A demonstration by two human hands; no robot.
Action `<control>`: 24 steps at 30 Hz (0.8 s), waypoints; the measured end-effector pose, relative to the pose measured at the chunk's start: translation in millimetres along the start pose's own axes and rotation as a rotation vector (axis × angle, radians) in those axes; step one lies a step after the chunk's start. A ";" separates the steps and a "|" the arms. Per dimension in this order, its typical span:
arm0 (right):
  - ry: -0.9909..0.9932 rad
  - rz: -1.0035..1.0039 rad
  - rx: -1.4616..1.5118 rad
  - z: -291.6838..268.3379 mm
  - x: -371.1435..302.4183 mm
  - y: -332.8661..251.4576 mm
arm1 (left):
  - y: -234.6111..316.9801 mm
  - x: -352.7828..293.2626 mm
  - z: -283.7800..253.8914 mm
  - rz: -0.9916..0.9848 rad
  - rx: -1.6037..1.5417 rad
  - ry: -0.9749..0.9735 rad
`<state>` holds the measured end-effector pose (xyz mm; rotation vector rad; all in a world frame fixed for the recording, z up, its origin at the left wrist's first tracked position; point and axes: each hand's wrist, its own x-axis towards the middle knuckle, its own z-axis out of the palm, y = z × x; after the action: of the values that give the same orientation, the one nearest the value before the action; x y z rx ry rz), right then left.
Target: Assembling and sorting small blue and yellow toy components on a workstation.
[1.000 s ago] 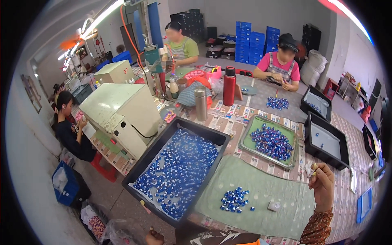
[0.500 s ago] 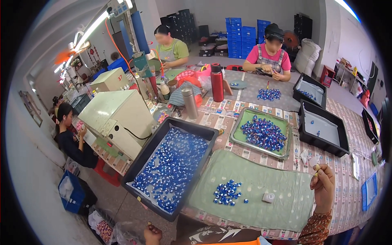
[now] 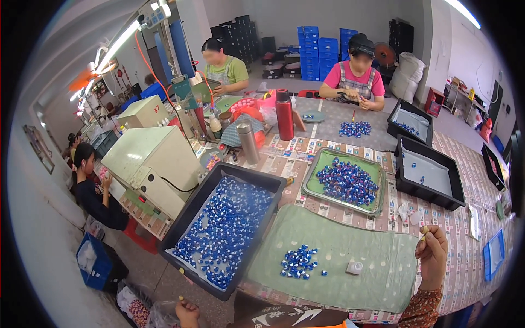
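My right hand point(image 3: 432, 256) is raised over the right edge of the green cloth point(image 3: 361, 257), thumb and fingers pinched, with pale yellow covers on the fingertips. Anything between them is too small to make out. Low at the picture's bottom edge, left of the black tray, my left hand point(image 3: 188, 313) shows only partly, its fingers curled and one tip pale. On the cloth lie a small pile of blue-and-white beads point(image 3: 298, 261), one bead point(image 3: 324, 273) apart from it, and a small whitish block point(image 3: 354, 268). Neither hand touches them.
Many more beads fill the paper-lined black tray point(image 3: 169, 236) and a metal tray point(image 3: 309, 192). Two black trays point(image 3: 458, 198) stand at the right. A red bottle point(image 3: 284, 116) and a steel flask point(image 3: 248, 143) stand behind. Two people work across the table; another sits left beside a beige machine point(image 3: 147, 158).
My left hand has moved a little to the left. My right hand stays pinched in nearly the same place. The whole view has shifted slightly; the beads on the cloth look unchanged.
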<state>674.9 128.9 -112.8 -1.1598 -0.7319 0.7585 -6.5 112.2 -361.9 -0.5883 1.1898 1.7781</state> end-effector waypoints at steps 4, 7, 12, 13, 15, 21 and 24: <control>-0.013 0.015 -0.005 15.4 4.3 1.0 | 20.5 40.7 -28.2 0.083 0.020 0.043; -0.106 0.029 -0.003 24.3 15.2 -0.2 | 44.7 78.3 -57.1 0.092 -0.027 0.053; -0.208 0.048 -0.082 70.2 30.0 -13.2 | 72.4 55.9 -34.9 0.302 -0.124 -0.019; -0.280 0.106 -0.099 84.7 34.9 -13.8 | 78.9 60.3 -38.3 0.301 -0.129 -0.018; -0.409 0.190 -0.126 116.7 45.8 -15.9 | 84.0 73.2 -44.7 0.308 -0.187 -0.053; -0.660 0.306 -0.089 253.9 121.5 22.2 | 58.2 72.3 -74.7 0.204 -0.166 -0.086; -0.656 0.333 0.017 315.4 185.9 56.1 | 39.0 8.4 -79.8 -0.433 -0.532 -0.834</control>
<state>509.3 457.7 -71.7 -1.0274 -1.0790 1.4588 -51.3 38.3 -383.7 -0.2945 0.0102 1.6735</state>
